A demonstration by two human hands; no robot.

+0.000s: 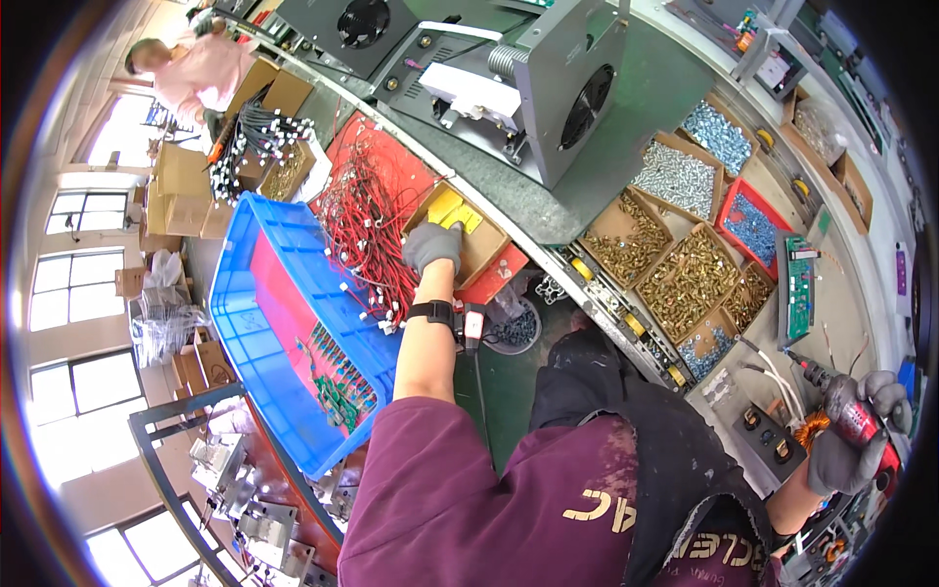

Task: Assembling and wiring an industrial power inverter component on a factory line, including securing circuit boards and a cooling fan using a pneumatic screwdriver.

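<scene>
My left hand [433, 247], in a grey glove, reaches into a small cardboard box [486, 256]. Its fingers are bent together at the yellow labels [456, 210] inside, and the fingertips are partly hidden. At the far right, my gloved right hand [843, 464] is wrapped round a red power screwdriver [849, 411]. The tool's bit points toward a green circuit board [799, 284]. Just below the bit are pale cables and a copper-wound ring coil [811, 428], beside a dark block with brass terminals [768, 435].
Red wire harnesses [367, 215] lie left of the box, beside a blue bin [256, 338] holding circuit boards. Trays of brass screws [688, 272] and silver screws [675, 178] stand right of centre. A grey fan housing [572, 98] rests on the bench. Another person [196, 73] works at upper left.
</scene>
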